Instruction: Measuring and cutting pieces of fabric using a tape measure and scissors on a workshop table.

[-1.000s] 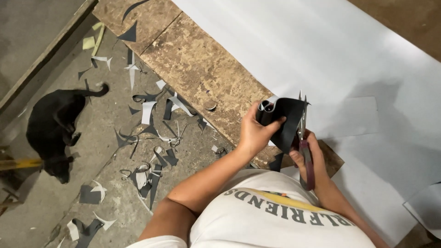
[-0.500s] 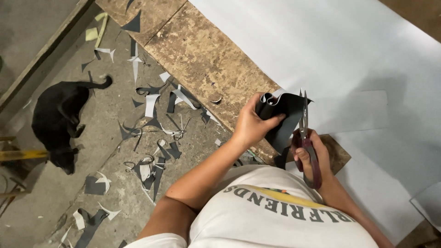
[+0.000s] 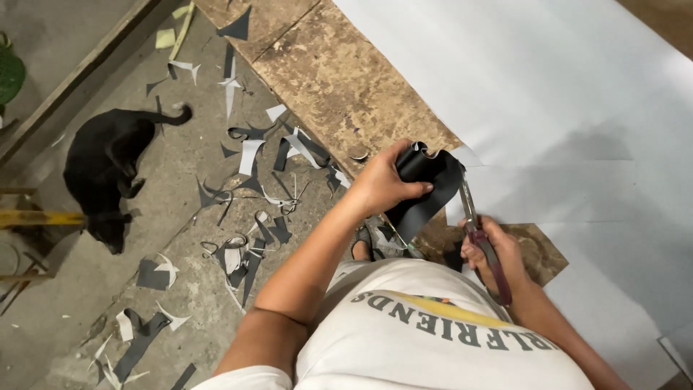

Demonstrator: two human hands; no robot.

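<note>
Fingers: left hand point(image 3: 381, 184) curled, pinching the black sheet point(image 3: 426, 191)
Right hand point(image 3: 498, 253): closed round the scissors point(image 3: 478, 232) — blades at the sheet's edge
Floor: offcuts point(image 3: 245, 155) — black dog point(image 3: 108, 170) nearby

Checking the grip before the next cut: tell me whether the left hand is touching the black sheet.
Touching. The head view shows the left hand wrapped around the rolled top of the black sheet, thumb pressed across its face.

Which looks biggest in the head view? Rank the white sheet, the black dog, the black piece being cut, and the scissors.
1. white sheet
2. black dog
3. black piece, nearer the camera, so its rank is unsure
4. scissors
</note>
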